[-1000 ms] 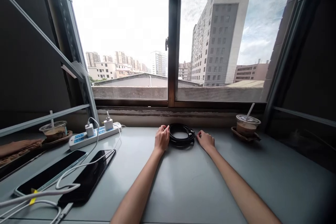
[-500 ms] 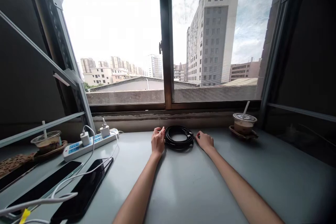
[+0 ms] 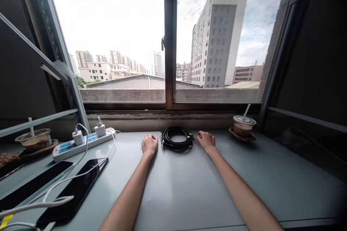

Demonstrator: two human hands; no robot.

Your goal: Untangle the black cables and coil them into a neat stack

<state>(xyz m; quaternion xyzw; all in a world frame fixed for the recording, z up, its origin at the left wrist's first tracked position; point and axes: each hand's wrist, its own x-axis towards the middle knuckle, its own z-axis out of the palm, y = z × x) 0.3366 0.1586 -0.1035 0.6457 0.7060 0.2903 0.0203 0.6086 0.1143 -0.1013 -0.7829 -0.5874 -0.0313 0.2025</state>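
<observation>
A coiled black cable (image 3: 177, 146) lies flat on the table near the window, its connector ends showing at the left and right of the ring. To its left, my left hand (image 3: 149, 143) rests on the tabletop with fingers curled in, a small gap from the coil. My right hand (image 3: 207, 140) sits just right of the coil, also apart from it, with its fingers curled under into a loose fist. Nothing shows in either hand, though the undersides of the fingers are hidden.
On the left are a white power strip (image 3: 89, 142) with two plugged-in chargers, two phones (image 3: 78, 187) and loose white cables. An iced drink cup (image 3: 243, 127) stands on a coaster at the right, another cup (image 3: 34, 140) at the far left. The window (image 3: 169, 43) rises behind the grey table (image 3: 176, 195).
My left hand has drawn away from the coil to the left, its raised fingers now curled down. My right hand has also parted slightly from the coil. The view has shifted a little.
</observation>
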